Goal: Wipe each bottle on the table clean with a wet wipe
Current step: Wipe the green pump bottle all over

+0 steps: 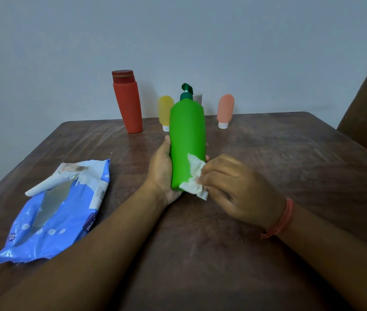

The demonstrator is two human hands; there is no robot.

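Green bottle (187,135) gripped by left hand (162,173); right hand (234,187) pinches wipe (195,176).

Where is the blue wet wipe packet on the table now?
In the head view, the blue plastic wet wipe packet lies flat on the brown wooden table, near its left edge, beside the person's left forearm and apart from the bottles.

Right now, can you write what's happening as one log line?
step: wiping green pump bottle | left hand: holds bottle | right hand: rubs wet wipe near base | waiting: red, yellow, peach bottles
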